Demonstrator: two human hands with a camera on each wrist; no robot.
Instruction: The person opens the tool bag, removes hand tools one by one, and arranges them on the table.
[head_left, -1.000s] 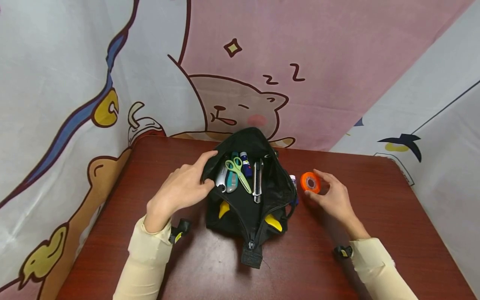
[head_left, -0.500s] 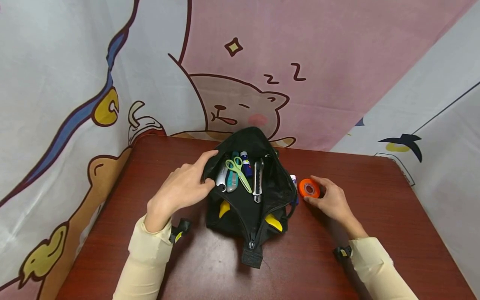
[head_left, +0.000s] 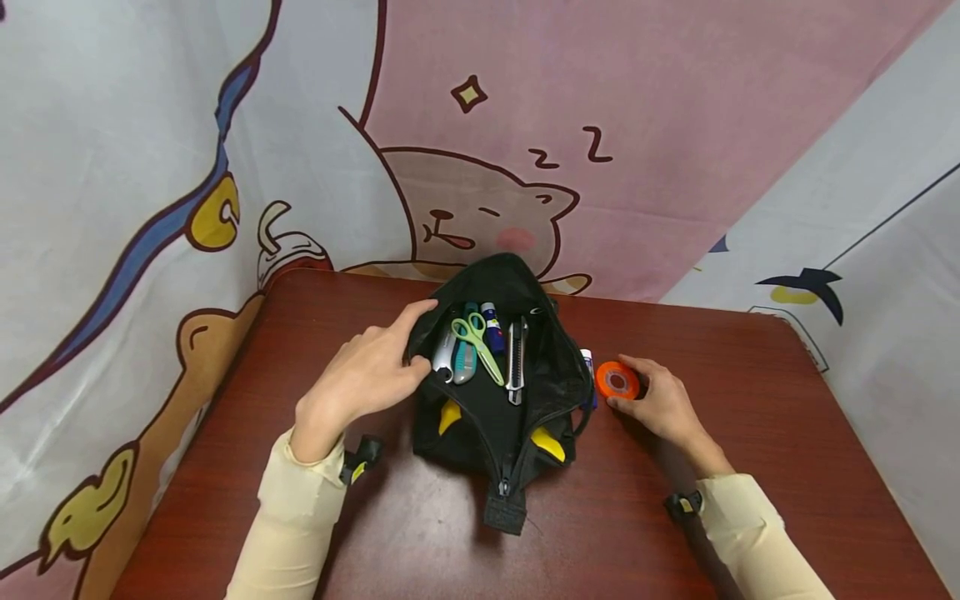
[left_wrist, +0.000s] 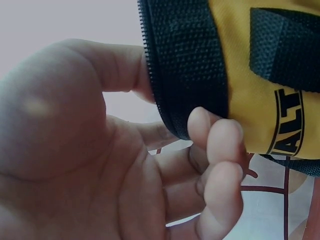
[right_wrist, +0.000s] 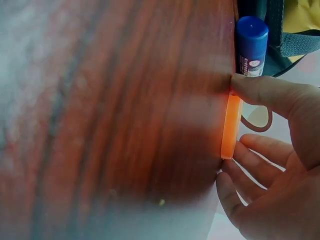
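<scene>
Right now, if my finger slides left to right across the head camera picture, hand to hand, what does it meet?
Bare left hand, pale green scissors, slim silver-and-black box cutter, white-and-blue tube, flat round orange disc, bare right hand.

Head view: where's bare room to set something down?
Bare table: from right hand to right edge, and between the sleeves, nearside of the black bag. Crowded: between bag and orange roll, with a blue tube there.
</scene>
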